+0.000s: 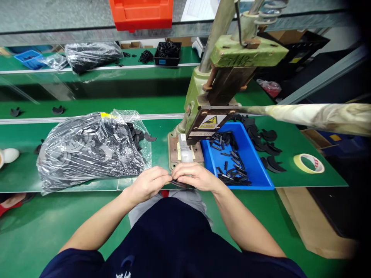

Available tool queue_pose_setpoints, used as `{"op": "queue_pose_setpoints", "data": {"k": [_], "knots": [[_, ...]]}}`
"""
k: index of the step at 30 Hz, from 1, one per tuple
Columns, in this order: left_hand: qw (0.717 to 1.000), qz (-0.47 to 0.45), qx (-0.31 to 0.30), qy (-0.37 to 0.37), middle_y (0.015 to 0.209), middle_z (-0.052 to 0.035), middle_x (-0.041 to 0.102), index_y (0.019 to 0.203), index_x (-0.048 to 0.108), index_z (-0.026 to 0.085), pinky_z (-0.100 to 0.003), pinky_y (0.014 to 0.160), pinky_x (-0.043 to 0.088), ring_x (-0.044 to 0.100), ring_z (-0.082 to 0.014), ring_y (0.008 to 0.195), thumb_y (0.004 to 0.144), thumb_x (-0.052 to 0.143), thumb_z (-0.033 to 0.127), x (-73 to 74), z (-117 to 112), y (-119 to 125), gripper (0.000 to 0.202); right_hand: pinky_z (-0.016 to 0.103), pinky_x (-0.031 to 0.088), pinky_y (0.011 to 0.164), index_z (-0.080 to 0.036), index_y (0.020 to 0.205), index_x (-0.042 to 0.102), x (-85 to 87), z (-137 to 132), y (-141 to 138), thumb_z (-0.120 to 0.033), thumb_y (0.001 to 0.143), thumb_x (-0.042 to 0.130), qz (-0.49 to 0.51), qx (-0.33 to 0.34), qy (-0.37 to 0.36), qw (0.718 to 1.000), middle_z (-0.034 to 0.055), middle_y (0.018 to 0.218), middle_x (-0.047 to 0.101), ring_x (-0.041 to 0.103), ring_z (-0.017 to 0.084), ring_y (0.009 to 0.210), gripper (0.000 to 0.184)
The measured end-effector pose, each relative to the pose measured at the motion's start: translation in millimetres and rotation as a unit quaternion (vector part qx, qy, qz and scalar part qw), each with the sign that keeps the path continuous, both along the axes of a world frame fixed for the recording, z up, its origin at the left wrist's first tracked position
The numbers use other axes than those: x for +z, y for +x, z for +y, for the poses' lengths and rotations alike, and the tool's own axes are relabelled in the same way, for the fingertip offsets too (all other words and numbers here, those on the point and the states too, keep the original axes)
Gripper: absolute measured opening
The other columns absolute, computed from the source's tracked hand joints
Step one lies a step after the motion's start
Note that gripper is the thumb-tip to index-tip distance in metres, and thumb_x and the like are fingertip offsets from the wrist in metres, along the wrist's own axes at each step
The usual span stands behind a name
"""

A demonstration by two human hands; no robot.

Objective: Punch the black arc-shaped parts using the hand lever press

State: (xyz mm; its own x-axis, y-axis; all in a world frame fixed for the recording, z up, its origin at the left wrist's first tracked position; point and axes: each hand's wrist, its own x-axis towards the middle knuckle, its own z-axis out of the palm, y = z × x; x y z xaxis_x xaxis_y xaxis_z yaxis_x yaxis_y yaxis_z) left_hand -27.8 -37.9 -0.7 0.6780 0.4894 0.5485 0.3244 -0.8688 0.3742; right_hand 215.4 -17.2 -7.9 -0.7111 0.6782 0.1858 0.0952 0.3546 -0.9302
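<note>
Both hands meet at the table's front edge, just in front of the green hand press (193,98). My left hand (151,183) pinches one end of a dark curved piece (180,184), and my right hand (195,175) has its fingers bent over the other end. Fingers cover much of the piece, so its full shape is hidden. Behind my right hand lies the press base (173,148) with a clear block (187,155) on it. To the right stands a blue bin (262,172) of small black strips. On the left rests a clear plastic bag (89,154) full of black curved pieces.
The press lever (304,116), wrapped in pale cloth, juts out to the right. Loose black curved pieces (269,135) and a tape roll (298,164) lie beyond the blue bin. An orange-red bin (142,15) hangs over a shelf edge above the belt.
</note>
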Motion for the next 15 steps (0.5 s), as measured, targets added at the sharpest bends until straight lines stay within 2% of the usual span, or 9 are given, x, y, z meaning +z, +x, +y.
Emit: {"op": "queue_pose_setpoints", "data": {"k": [4, 6, 8, 10, 13, 15], "knots": [[0.999, -0.035, -0.014, -0.026, 0.098, -0.0097, 0.069, 0.115, 0.061, 0.018, -0.029, 0.078, 0.055, 0.065, -0.0172, 0.089, 0.096, 0.047, 0.012, -8.9, -2, -1, 0.025, 0.034, 0.051, 0.085, -0.022, 0.094, 0.071, -3.2, 0, -3, -0.035, 0.092, 0.056, -0.011, 0.032, -0.024, 0.999, 0.0058, 0.094, 0.07, 0.063, 0.017, 0.088, 0.02], [0.998, -0.047, -0.011, -0.046, 0.097, -0.0097, 0.07, 0.113, 0.063, 0.018, -0.029, 0.078, 0.055, 0.065, -0.0171, 0.089, 0.095, 0.047, 0.012, -12.5, -3, 0, 0.024, 0.034, 0.051, 0.083, -0.022, 0.09, 0.071, -7.6, 0, -4, -0.036, 0.09, 0.059, -0.011, 0.023, -0.04, 0.999, 0.0048, 0.089, 0.07, 0.063, 0.017, 0.086, 0.019], [0.995, -0.052, 0.005, -0.083, 0.096, -0.0096, 0.07, 0.109, 0.065, 0.018, -0.029, 0.078, 0.055, 0.065, -0.0171, 0.089, 0.096, 0.048, 0.016, -14.6, -3, 2, 0.022, 0.034, 0.051, 0.084, -0.022, 0.087, 0.071, -13.9, 0, -5, -0.038, 0.089, 0.061, -0.01, -0.017, -0.057, 0.998, 0.0048, 0.088, 0.07, 0.064, 0.017, 0.086, 0.019], [0.988, -0.063, 0.038, -0.132, 0.095, -0.0092, 0.07, 0.105, 0.068, 0.018, -0.029, 0.08, 0.054, 0.065, -0.0173, 0.09, 0.097, 0.051, 0.021, -15.9, 5, 3, 0.019, 0.036, 0.052, 0.087, -0.023, 0.093, 0.071, -21.5, 0, -4, -0.04, 0.09, 0.058, -0.004, -0.092, -0.073, 0.993, 0.0062, 0.094, 0.07, 0.065, 0.018, 0.091, 0.022], [0.96, -0.11, 0.137, -0.219, 0.093, -0.0072, 0.07, 0.094, 0.071, 0.018, -0.031, 0.083, 0.053, 0.065, -0.0177, 0.09, 0.092, 0.059, 0.024, -20.2, 40, 1, 0.013, 0.039, 0.054, 0.088, -0.025, 0.119, 0.062, -31.6, 2, 6, -0.043, 0.095, 0.048, 0.009, -0.219, -0.093, 0.971, 0.0091, 0.112, 0.069, 0.065, 0.019, 0.1, 0.034], [0.904, -0.185, 0.239, -0.302, 0.087, -0.0047, 0.069, 0.086, 0.07, 0.016, -0.031, 0.08, 0.053, 0.064, -0.0171, 0.083, 0.083, 0.068, 0.022, -25.3, 80, -5, 0.007, 0.038, 0.056, 0.087, -0.025, 0.126, 0.057, -34.6, 0, 16, -0.046, 0.093, 0.05, 0.01, -0.276, -0.111, 0.955, 0.0103, 0.114, 0.07, 0.067, 0.019, 0.099, 0.04]]}}
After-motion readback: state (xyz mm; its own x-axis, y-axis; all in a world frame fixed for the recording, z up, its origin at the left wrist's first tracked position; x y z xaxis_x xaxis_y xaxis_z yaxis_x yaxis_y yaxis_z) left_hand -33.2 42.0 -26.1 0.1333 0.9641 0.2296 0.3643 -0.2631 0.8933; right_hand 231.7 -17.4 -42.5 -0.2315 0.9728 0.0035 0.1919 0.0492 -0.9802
